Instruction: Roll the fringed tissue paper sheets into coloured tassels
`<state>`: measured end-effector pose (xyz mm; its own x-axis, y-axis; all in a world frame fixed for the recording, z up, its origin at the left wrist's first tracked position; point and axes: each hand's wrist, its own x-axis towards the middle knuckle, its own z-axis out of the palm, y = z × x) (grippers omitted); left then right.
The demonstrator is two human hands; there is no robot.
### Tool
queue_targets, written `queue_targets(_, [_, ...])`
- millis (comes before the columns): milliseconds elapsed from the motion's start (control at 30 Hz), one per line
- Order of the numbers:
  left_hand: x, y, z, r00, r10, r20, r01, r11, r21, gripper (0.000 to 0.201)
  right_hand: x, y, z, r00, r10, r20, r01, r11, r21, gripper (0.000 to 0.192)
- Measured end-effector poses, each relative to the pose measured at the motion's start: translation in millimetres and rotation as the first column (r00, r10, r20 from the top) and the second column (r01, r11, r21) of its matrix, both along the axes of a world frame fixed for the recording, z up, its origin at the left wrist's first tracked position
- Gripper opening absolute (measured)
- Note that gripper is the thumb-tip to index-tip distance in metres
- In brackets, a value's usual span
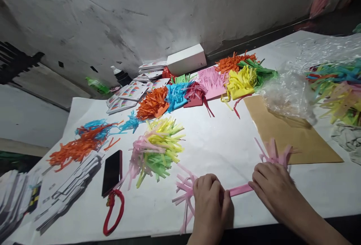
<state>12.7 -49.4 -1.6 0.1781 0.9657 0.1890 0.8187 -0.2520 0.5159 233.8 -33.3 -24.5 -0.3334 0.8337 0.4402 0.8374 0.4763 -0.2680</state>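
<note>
Held the pink tissue strip (pixel 241 189) clamped in the left grip (pixel 211 200) and right grip (pixel 274 185), near the front edge of the counter (pixel 220 139). Judged partway through: already cut to fringe at both ends and narrowed to a flat, smooth band between, but not yet released; could not tell the amount of shaping left. Saw to the left, apparently done, a splayed heap of yellow, green and pink tassels (pixel 160 149). Saw farther back, seemingly unworked, crinkly fringed stacks (pixel 213 81) in orange, blue, red, pink and yellow. Noted rightward a stiff brown envelope (pixel 296 141) partly under crumpled clear plastic (pixel 290 94)
</note>
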Motion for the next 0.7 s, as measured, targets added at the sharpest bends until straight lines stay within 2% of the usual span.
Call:
queue_targets(133, [-1.3,2.0,-1.5,0.998,-0.036,0.046,0.038,0.998,-0.046,0.015,-0.8,-3.2,3.2,0.993,0.023,-0.116,-0.024,1.000,-0.014,0.020])
queue_targets(233, [-1.9,1.3,-2.6,0.992,-0.062,0.106,0.059,0.998,0.029,0.018,-9.5,-7.7,2.5,0.971,0.125,-0.203,-0.119,0.992,0.044,0.022])
queue_targets(333, [-1.7,0.5,-2.1,0.986,-0.121,0.112,0.112,0.990,0.082,0.015,-18.3,-10.4,-1.0,0.957,0.229,-0.175,-0.222,0.973,0.060,0.030])
queue_targets(433, [-1.4,0.6,-2.3,0.980,-0.189,0.068,0.176,0.970,0.166,0.013,-22.9,-10.2,-2.5,0.960,0.232,-0.154,-0.226,0.972,0.059,0.031])
queue_targets(567, [0.4,3.3,-5.1,0.971,-0.234,0.041,0.214,0.939,0.269,0.021,-30.5,-9.9,-0.2,0.953,0.245,-0.178,-0.234,0.969,0.084,0.028])
queue_targets(700, [0.4,5.8,-2.6,0.956,-0.269,0.122,0.244,0.952,0.186,0.018,-31.7,-11.2,-0.5,0.950,0.270,-0.158,-0.259,0.962,0.088,0.035])
